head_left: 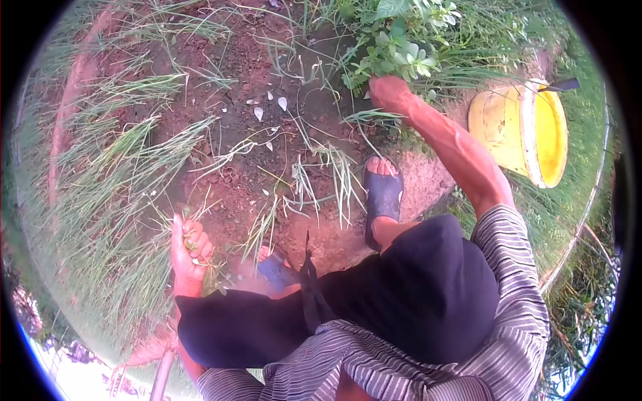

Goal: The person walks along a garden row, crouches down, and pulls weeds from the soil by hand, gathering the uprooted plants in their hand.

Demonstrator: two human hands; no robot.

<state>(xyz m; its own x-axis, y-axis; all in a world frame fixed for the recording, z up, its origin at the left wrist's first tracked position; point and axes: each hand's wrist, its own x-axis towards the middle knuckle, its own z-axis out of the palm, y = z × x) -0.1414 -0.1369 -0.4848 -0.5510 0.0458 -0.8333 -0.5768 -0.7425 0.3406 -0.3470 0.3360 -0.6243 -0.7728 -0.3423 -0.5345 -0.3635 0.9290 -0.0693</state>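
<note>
My left hand (190, 248) is closed around a small bunch of pulled weeds (212, 269), beside the long green onion-like leaves. My right hand (389, 93) reaches forward, its fingers curled at the base of a clump of leafy green weeds (401, 57) with rounded leaves; the fingertips are hidden. Between the hands lies reddish-brown soil (234, 154). Thin onion-like plants (338, 177) stand or droop there, and several whitish petal-like bits (259, 113) are scattered on the ground.
A yellow bucket (498, 127) lies tipped on its side at the right, its opening facing right. My sandalled foot (384, 194) rests on the soil among the plants. Dense rows of onion-like leaves (120, 167) fill the left. A pale line (588, 207) curves along the right.
</note>
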